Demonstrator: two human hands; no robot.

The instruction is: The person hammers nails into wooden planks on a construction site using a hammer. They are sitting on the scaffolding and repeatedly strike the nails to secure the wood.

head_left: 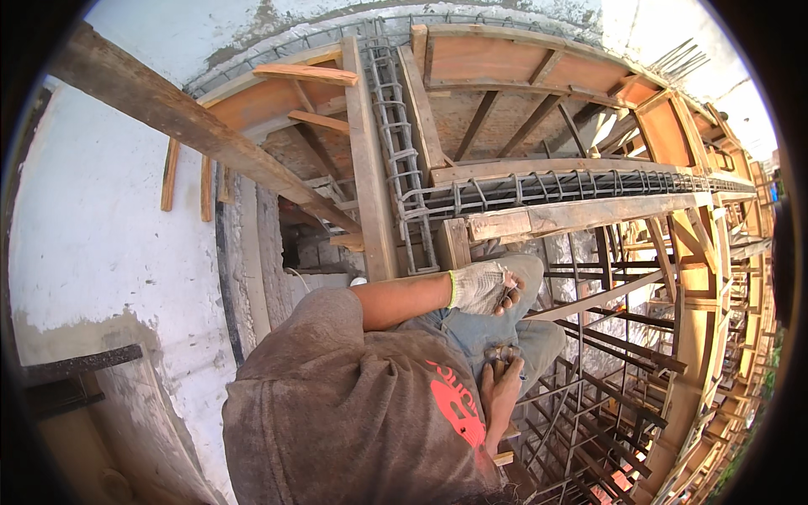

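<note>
My left hand (484, 288), in a pale knit work glove with a yellow-green cuff, rests by my bent knee. Its bare fingertips poke out and curl in; whatever they may hold is too small to make out. Lower down, my bare right hand (502, 380) is closed on a small, partly shiny thing (502, 353) in front of my lap. Its kind does not show. Both hands are close to my faded blue-grey trousers (467, 328).
Timber formwork (589, 215) with steel rebar cages (396, 135) runs ahead and to the right. A thick wooden beam (210, 126) slants across the upper left, before a white wall (109, 219). Crossed bars and props (589, 379) stand below on the right.
</note>
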